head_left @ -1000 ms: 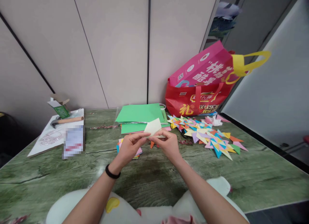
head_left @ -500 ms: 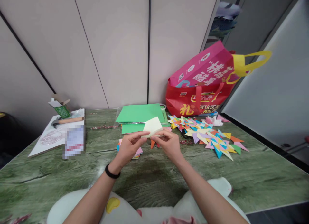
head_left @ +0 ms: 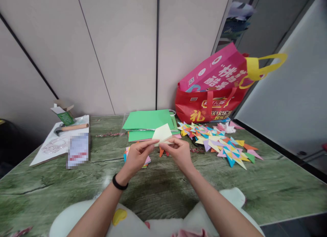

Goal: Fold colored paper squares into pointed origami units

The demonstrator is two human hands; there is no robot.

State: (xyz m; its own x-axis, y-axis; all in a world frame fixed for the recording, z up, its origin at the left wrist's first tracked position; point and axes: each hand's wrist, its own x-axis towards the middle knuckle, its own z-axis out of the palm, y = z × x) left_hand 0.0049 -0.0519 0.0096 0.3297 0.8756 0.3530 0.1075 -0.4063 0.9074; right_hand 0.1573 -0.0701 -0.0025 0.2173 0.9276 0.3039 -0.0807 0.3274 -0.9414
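Observation:
A pale yellow folded paper (head_left: 162, 133) is pinched between both my hands above the green marbled table (head_left: 163, 189). My left hand (head_left: 136, 156), with a black band on the wrist, grips its left lower edge. My right hand (head_left: 178, 152) grips its right lower edge. Under my hands lies a small stack of coloured paper squares (head_left: 146, 161). A spread of folded coloured paper stars (head_left: 217, 143) lies just to the right.
Green paper sheets (head_left: 149, 123) lie at the back centre. A red and pink shopping bag (head_left: 217, 85) stands at the back right against the wall. On the left are a white sheet (head_left: 48, 146), a hammer (head_left: 68, 128) and a small green box (head_left: 63, 113). A white cushion (head_left: 153, 223) sits on my lap.
The yellow paper has turned slightly in my fingers, showing a squarer face. Both hands stay in almost the same place.

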